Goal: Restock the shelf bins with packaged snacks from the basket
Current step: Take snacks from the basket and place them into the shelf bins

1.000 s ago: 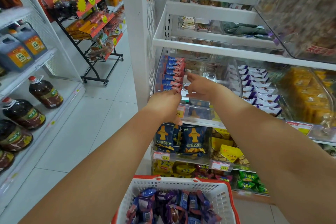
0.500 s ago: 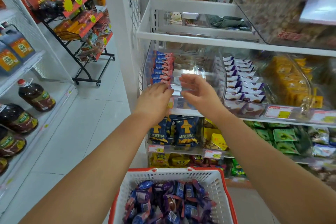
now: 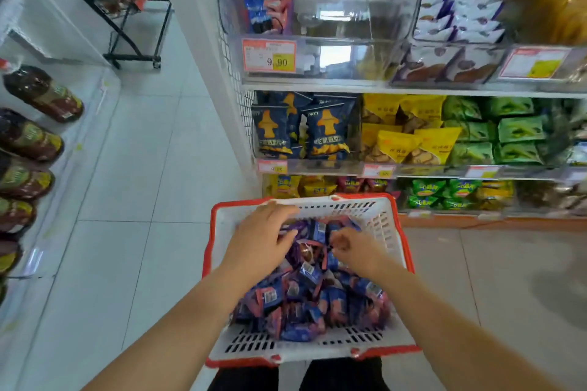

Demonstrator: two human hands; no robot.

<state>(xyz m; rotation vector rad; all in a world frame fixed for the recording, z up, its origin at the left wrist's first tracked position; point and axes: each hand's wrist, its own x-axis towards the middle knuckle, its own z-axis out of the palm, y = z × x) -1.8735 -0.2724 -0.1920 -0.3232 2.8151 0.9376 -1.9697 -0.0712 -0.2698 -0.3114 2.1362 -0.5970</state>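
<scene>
Pickup step: both hands are down in the white, red-rimmed plastic basket (image 3: 386, 219) of blue-and-red wrapped snacks (image 3: 305, 301) — left hand (image 3: 260, 241) spread flat, right hand (image 3: 354, 251) curled, pinching wrappers. Next, lift a handful to the clear shelf bin (image 3: 355, 9).

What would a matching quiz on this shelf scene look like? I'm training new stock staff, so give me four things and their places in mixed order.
Things:
1. basket
2. navy snack bags
3. green packets
4. dark bottles

Places:
A. left-hand shelf across the aisle
B. middle shelf, far left bin
C. below both hands, full of blue and red packets
D. middle shelf, right of the yellow bags

Pairs: 1-C, 2-B, 3-D, 4-A
</scene>
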